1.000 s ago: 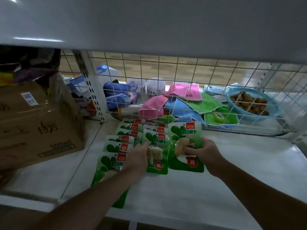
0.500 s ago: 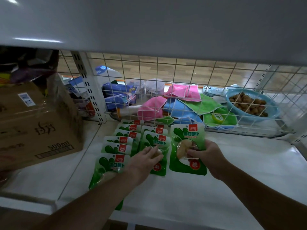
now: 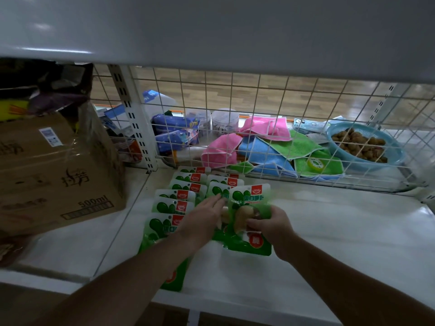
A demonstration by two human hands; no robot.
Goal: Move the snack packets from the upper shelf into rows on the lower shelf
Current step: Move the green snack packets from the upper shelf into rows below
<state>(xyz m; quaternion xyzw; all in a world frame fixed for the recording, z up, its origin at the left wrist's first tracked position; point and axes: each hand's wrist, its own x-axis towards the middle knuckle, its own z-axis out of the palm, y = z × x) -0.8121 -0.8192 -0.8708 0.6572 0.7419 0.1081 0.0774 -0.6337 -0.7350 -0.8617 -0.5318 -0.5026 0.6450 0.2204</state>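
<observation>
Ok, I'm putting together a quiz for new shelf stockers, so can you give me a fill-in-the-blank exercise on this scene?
1. The right hand grips a snack packet that is mostly ____ in colour.
2. The plastic basket is ____.
3. The cardboard box is printed 500____.
4. The cloths are green, blue and ____.
Missing words: green; blue; ml; pink.

I logged packet rows (image 3: 182, 196) on shelf (image 3: 341, 231) | front packet (image 3: 255, 242) at their 3 o'clock | carton (image 3: 54, 175) at 9 | cloths (image 3: 266, 147), basket (image 3: 341, 161) behind mesh (image 3: 259, 95), 1–2 o'clock.
</observation>
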